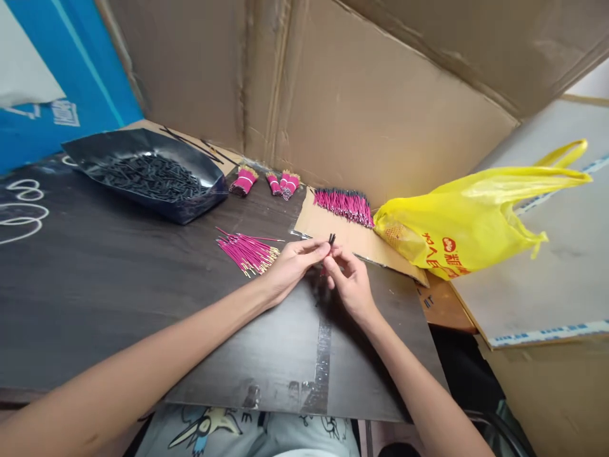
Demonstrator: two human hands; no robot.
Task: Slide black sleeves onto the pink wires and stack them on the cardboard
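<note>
My left hand [295,265] and my right hand [351,277] meet over the front of the table, fingertips pinched close together. A few short black tubes [332,239] stick up between the left thumb and forefinger. A hint of pink wire shows at the right fingertips; most of it is hidden by the fingers. Just left of my left hand lies a loose fan of pink wires [247,252] with gold-coloured ends. Beyond the hands, a row of pink wires with black ends [344,206] rests on a flat cardboard piece [328,230].
A black open bag [183,211] full of short black tubes stands back left. Tied pink bundles [244,181] sit by the cardboard wall [380,108]. On the right, a yellow plastic bag [457,216] leans over the cardboard. White cord [23,216] lies at far left.
</note>
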